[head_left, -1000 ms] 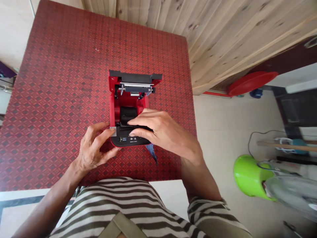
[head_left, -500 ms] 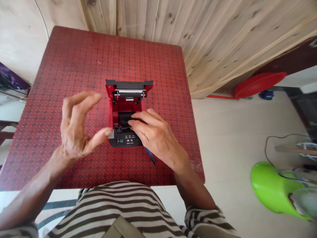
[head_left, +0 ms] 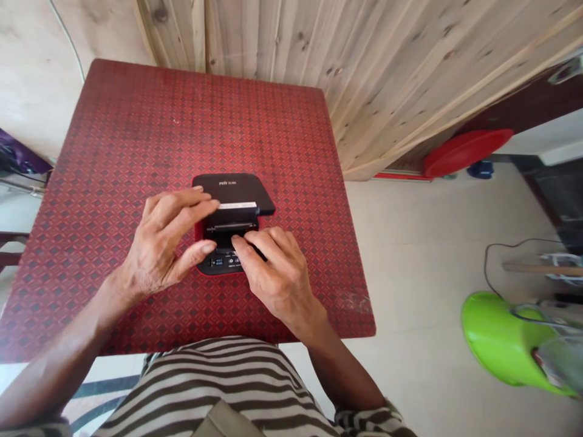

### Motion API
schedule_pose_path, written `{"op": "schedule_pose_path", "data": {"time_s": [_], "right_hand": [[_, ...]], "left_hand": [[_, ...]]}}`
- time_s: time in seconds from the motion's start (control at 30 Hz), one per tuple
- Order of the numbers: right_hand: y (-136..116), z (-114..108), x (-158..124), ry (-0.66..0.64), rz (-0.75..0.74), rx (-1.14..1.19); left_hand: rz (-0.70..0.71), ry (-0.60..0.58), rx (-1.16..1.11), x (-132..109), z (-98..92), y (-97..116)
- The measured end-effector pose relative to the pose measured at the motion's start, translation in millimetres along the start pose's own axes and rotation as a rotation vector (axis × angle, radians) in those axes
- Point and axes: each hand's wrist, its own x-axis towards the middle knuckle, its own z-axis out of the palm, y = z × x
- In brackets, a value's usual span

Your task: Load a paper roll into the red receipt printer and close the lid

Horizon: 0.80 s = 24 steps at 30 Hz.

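A small red-and-black label printer (head_left: 220,268) sits on the table, its black lid (head_left: 232,187) tilted partly down over the compartment. The fingertips of my left hand (head_left: 166,240) are at the lid's left front edge, the thumb apart from them beside the body; whether they press on it I cannot tell. My right hand (head_left: 276,276) is at the front right of the compartment, thumb and forefinger pinched on a black strip (head_left: 224,244) at its front edge. My right fingers hide part of the buttons.
The table (head_left: 291,152) has a red patterned top and stands against a wood-plank wall (head_left: 273,42). On the floor to the right are a bright green plastic tub (head_left: 489,340), a thin cable (head_left: 487,261) and a round red object (head_left: 469,152).
The printer's lid has swung down from upright to partly lowered. My left hand has moved right to the lid. My right hand has shifted slightly left and down, still at the black strip.
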Motion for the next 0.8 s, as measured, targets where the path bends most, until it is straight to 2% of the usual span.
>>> {"op": "schedule_pose_path", "data": {"time_s": [0.23, 0.5, 0.6, 0.7, 0.8], "right_hand": [[-1, 2, -1, 0.066, 0.01, 0.052], [0, 2, -4, 0.0, 0.039, 0.109], [3, -4, -2, 0.032, 0.051, 0.157], [19, -8, -4, 0.143, 0.151, 0.225], [52, 6, -12, 0.188, 0.358, 0.319]], "left_hand": [[0.091, -0.006, 0.005, -27, 13.9, 3], [0.085, 0.002, 0.047, -28, 17.5, 5], [0.077, 0.021, 0.039, -30, 21.8, 4], [0.05, 0.037, 0.032, -39, 25.9, 6], [-0.012, 0.131, 0.067, -51, 26.9, 12]]}}
